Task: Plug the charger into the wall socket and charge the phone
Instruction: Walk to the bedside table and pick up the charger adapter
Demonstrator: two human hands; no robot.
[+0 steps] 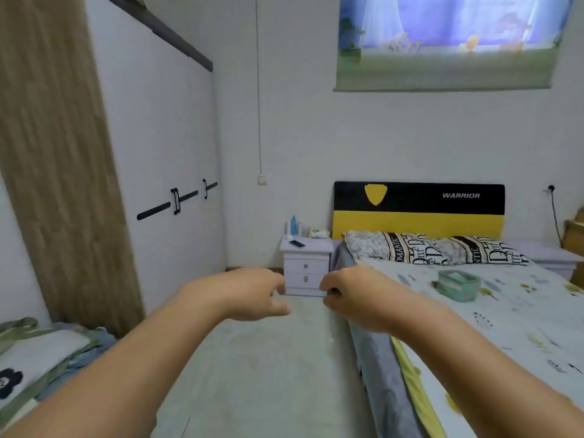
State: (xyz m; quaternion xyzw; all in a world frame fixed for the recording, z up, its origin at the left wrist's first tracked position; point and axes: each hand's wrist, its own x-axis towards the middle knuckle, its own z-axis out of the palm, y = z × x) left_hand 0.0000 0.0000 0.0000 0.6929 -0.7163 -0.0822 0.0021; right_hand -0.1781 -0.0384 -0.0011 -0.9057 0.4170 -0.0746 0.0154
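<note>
A dark phone (297, 243) lies flat on the white nightstand (306, 248) at the far end of the room, left of the bed. A white wall socket (261, 179) sits on the wall above the nightstand, at the end of a thin cable duct. A white object (319, 233) rests at the back of the nightstand; I cannot tell whether it is the charger. My left hand (252, 294) and my right hand (354, 295) reach forward at mid-height, well short of the nightstand. The left fingers are loosely curled and hold nothing. A dark spot shows under the right fingers.
A wardrobe (164, 172) with black handles lines the left wall. The bed (505, 327) fills the right side, with pillows and a green basket (458, 284) on it. Bottles (294, 225) stand on the nightstand. A second socket (551, 187) with a black cable is right of the headboard. Folded bedding (38, 352) lies bottom left.
</note>
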